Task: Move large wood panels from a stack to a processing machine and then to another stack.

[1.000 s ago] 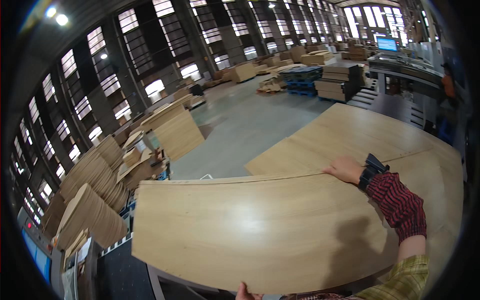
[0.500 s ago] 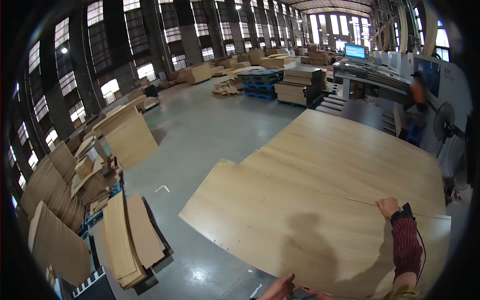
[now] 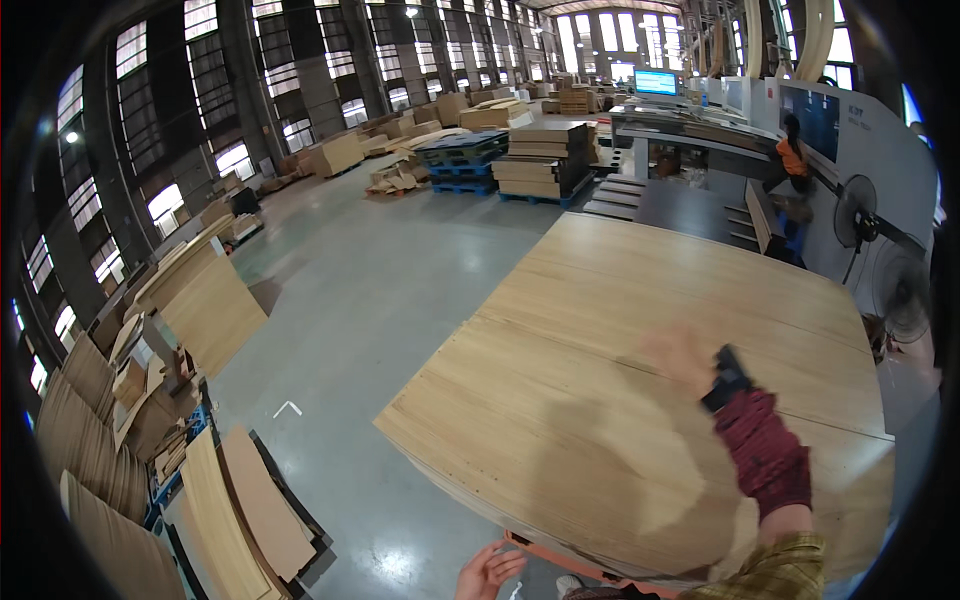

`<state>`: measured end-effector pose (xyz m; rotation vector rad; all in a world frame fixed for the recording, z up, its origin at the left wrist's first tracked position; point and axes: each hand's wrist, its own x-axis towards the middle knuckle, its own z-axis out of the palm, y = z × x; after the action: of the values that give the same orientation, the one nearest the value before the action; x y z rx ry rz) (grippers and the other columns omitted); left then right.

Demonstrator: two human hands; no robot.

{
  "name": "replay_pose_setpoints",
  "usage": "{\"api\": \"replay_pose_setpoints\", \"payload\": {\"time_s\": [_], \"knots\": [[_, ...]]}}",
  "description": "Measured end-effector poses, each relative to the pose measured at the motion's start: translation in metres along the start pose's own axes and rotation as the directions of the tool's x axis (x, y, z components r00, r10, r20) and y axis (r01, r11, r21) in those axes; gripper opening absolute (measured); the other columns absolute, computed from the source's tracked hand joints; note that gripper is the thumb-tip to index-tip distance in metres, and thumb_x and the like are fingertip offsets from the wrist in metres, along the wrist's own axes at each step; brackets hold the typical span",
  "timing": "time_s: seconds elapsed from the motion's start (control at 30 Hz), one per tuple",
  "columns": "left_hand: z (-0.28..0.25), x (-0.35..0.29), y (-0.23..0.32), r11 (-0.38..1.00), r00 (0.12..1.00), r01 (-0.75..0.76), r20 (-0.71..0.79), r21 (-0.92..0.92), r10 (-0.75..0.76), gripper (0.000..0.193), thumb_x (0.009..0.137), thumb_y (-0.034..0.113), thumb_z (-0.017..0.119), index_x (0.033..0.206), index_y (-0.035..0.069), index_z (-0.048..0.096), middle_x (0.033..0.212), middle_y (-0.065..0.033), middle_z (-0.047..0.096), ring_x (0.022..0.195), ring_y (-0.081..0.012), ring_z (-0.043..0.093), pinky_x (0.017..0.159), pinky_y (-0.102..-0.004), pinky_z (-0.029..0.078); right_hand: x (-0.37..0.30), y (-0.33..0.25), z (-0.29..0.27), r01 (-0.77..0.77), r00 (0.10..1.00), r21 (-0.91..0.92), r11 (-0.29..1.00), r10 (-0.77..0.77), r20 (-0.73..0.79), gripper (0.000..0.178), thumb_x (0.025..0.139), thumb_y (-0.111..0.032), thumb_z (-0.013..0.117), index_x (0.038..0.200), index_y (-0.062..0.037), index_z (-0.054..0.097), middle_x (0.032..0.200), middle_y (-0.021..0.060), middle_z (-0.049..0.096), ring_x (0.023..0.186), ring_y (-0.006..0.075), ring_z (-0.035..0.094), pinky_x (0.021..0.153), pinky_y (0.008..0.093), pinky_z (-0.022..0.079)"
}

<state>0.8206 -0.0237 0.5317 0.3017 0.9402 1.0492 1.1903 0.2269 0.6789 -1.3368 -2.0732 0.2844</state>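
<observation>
Over the large pale plywood sheet point(image 3: 640, 400), blurred right hand point(image 3: 683, 357) hides its fingers' state; left hand point(image 3: 490, 572) spread, half cut off.

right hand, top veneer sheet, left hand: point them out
right hand point(image 3: 682, 358), head view, blurred palm
top veneer sheet point(image 3: 560, 430), head view, bare middle
left hand point(image 3: 488, 572), head view, open palm
</observation>
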Motion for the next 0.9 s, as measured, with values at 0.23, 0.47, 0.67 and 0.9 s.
{"api": "replay_pose_setpoints", "payload": {"time_s": [0.23, 0.47, 0.67, 0.9], "knots": [[-0.203, -0.011, -0.024, 0.991, 0.865, -0.123, -0.495, -0.055, 0.08, 0.04, 0.092, 0.02, 0.042, 0.123, -0.006, 0.037, 0.112, -0.0247, 0.053, 0.102, -0.0303, 0.056, 0.084, -0.038, 0.047, -0.021, -0.26, 0.217, 0.873, 0.268, 0.383, 0.301, -0.953, 0.139, 0.014, 0.082, -0.019, 0.051, 0.074, -0.0072, 0.048, 0.073, 0.0075, 0.05, 0.071, 0.0248, 0.053, 0.057, 0.0351, 0.046], [-0.363, -0.086, -0.078, 0.745, 0.593, -0.511, -0.803, -0.429, -0.056, 0.023, 0.089, 0.016, 0.04, 0.1, -0.004, 0.045, 0.097, -0.0235, 0.056, 0.085, -0.0353, 0.057, 0.07, -0.0433, 0.049, -0.099, -0.372, 0.384, 0.497, -0.078, 0.81, 0.312, -0.913, 0.399, 0.024, 0.086, -0.028, 0.049, 0.079, -0.0053, 0.052, 0.071, 0.0118, 0.054, 0.07, 0.0304, 0.056, 0.058, 0.0406, 0.047], [-0.385, -0.131, 0.116, 0.359, 0.559, -0.821, -0.753, -0.444, 0.348, 0.031, 0.089, 0.014, 0.05, 0.115, -0.001, 0.045, 0.097, -0.0129, 0.059, 0.094, -0.0243, 0.057, 0.085, -0.0327, 0.047, -0.107, -0.461, 0.463, 0.253, -0.215, 0.829, 0.499, -0.807, 0.55, 0.025, 0.088, -0.029, 0.048, 0.096, -0.0069, 0.057, 0.086, 0.0138, 0.061, 0.078, 0.0318, 0.06, 0.066, 0.0408, 0.048], [-0.408, -0.119, 0.247, 0.265, 0.426, -0.903, -0.794, -0.339, 0.434, 0.021, 0.091, 0.018, 0.043, 0.104, 0.003, 0.052, 0.082, -0.01, 0.061, 0.074, -0.0218, 0.06, 0.069, -0.0315, 0.05, -0.065, -0.552, 0.527, -0.347, 0.17, 0.75, 0.564, -0.748, 0.641, 0.028, 0.087, -0.012, 0.053, 0.114, -0.0042, 0.051, 0.086, 0.0101, 0.062, 0.072, 0.0156, 0.059, 0.064, 0.027, 0.047]]}}
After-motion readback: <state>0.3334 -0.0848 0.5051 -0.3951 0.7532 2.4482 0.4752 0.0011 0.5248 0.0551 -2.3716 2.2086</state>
